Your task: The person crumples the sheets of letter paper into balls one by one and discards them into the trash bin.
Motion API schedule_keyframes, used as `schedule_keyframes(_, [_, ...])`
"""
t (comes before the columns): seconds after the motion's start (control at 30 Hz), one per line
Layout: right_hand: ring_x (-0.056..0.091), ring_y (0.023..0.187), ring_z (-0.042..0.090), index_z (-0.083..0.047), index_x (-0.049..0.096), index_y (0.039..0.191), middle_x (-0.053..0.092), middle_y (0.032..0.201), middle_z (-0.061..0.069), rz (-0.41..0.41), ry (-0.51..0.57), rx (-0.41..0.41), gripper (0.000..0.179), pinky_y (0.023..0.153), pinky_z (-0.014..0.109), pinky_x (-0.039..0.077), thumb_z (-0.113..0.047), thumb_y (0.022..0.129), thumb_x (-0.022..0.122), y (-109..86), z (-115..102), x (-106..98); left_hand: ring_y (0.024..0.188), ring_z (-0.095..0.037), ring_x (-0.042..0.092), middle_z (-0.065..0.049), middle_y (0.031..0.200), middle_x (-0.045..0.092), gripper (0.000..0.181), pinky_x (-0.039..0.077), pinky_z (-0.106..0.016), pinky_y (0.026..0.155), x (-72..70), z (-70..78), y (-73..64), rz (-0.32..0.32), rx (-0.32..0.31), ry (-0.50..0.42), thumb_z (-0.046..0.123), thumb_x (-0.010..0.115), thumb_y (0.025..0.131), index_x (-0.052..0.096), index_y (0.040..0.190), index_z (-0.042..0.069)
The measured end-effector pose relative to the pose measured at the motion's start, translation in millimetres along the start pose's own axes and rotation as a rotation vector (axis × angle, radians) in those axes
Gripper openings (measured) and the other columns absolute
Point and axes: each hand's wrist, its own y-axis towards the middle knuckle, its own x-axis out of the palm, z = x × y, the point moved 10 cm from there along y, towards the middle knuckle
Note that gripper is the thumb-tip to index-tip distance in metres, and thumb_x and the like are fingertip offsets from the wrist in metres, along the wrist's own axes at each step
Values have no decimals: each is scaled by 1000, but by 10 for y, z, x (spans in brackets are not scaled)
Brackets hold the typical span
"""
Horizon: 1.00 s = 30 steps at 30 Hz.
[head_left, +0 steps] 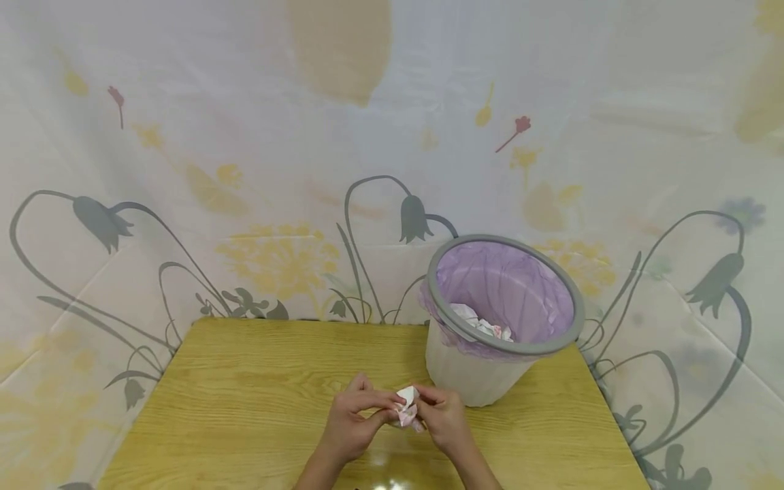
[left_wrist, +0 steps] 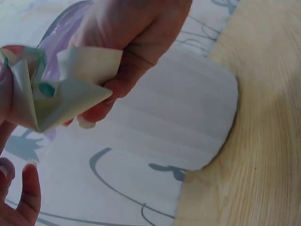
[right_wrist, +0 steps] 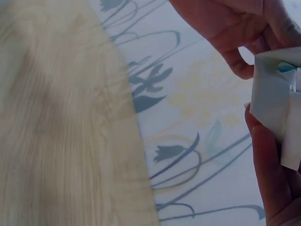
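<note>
A small crumpled piece of white paper (head_left: 407, 410) with pinkish print is between my two hands, over the front of the table. My left hand (head_left: 352, 422) pinches its left side with thumb and fingers. From the other side, the fingertips of my right hand (head_left: 446, 418) pinch the paper. Up close in the left wrist view, the paper (left_wrist: 70, 92) has folded, pointed corners and green and red print. In the right wrist view, only part of the paper (right_wrist: 273, 99) shows, at the right edge.
Just beyond my right hand stands a white wastebasket (head_left: 474, 374) with a grey rim and a purple liner (head_left: 527, 286). Several crumpled papers (head_left: 480, 323) lie inside it. The wooden table (head_left: 245, 381) ends against a flower-printed cloth (head_left: 294, 163) behind it.
</note>
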Motion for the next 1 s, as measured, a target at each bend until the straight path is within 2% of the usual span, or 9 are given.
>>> schedule_keyframes(0.13, [65,64,4,12,74,97,73,83,18,30,-99,-43,12,53,21,55,7,87,70,25,-93,-34,64,-10,37,-3,77,68,31,36,-18,55,-15,-37,-35,56,3,28,-7,84,63,78,90,5])
schedule_keyframes(0.23, [68,65,8,9,75,98,74,85,18,-3,-123,-62,12,56,25,57,4,88,71,47,-149,-21,75,-13,53,-7,87,65,38,50,-20,63,-28,-102,-90,70,-41,-5,-10,82,66,75,101,3])
schedule_keyframes(0.3, [69,67,10,9,74,101,74,88,18,-37,-124,-72,14,57,27,58,3,89,70,57,-170,-3,90,-20,62,-14,104,67,45,58,-27,69,-10,-148,-115,48,-93,-49,-10,80,71,71,114,2])
schedule_keyframes(0.4, [71,71,12,9,73,107,74,92,18,-81,-130,-94,18,59,28,59,2,90,69,59,-199,16,108,-25,63,-17,124,65,50,60,-37,75,42,-214,-138,-10,-181,-86,-8,75,80,65,128,2])
schedule_keyframes(0.53, [68,71,8,7,70,118,74,96,16,-168,-174,-141,25,57,27,58,-1,94,66,45,-222,57,108,-22,66,-17,120,68,43,60,-40,76,46,-258,-171,-21,-225,-116,-8,72,82,67,124,0])
schedule_keyframes(0.63, [67,74,7,9,63,127,73,103,18,-251,-151,-168,29,58,29,57,2,99,57,14,-233,94,106,-21,67,-18,116,69,39,60,-41,76,19,-259,-180,2,-209,-113,-9,73,81,70,119,-1])
schedule_keyframes(0.77, [67,102,16,13,48,139,64,122,26,-353,-28,-169,40,77,33,59,0,101,51,-36,-253,147,105,-20,67,-20,115,68,40,60,-38,74,10,-229,-162,10,-136,-87,-11,73,79,70,118,-1])
schedule_keyframes(0.87, [61,117,21,12,41,144,59,130,28,-384,25,-160,57,90,35,55,-12,98,65,-48,-262,188,105,-20,67,-22,114,68,41,61,-37,71,17,-183,-145,19,-104,-87,-12,75,76,70,115,0])
schedule_keyframes(1.0, [61,118,21,9,41,146,59,131,26,-367,15,-107,77,91,35,54,-16,85,80,-29,-232,210,108,-21,67,-23,118,67,39,61,-41,67,56,-189,-174,25,-118,-118,-7,77,77,70,114,1])
